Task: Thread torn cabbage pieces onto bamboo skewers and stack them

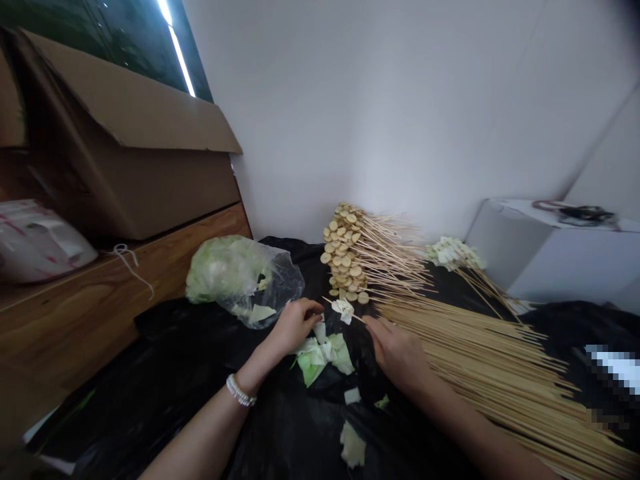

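Observation:
My right hand (397, 350) is closed on a wooden skewer (358, 319), which points up and to the left. Pale cabbage pieces (343, 309) are threaded near its tip. Just left of that tip, my left hand (297, 325) has its fingers pinched on a piece of cabbage leaf (320, 331). Below the fingers lies a small heap of torn cabbage leaves (325, 355) on black plastic sheeting (290, 427). Several loose scraps, including a pale leaf piece (353, 445), are scattered closer to me.
A clear bag of cabbage (225, 270) sits at the left. Skewered round slices (345, 250) are stacked at the back, with bare skewers (500, 360) along the right. Finished-looking cabbage skewers (453, 253) lie near a white box (540, 253). A cardboard box (165, 193) stands back left.

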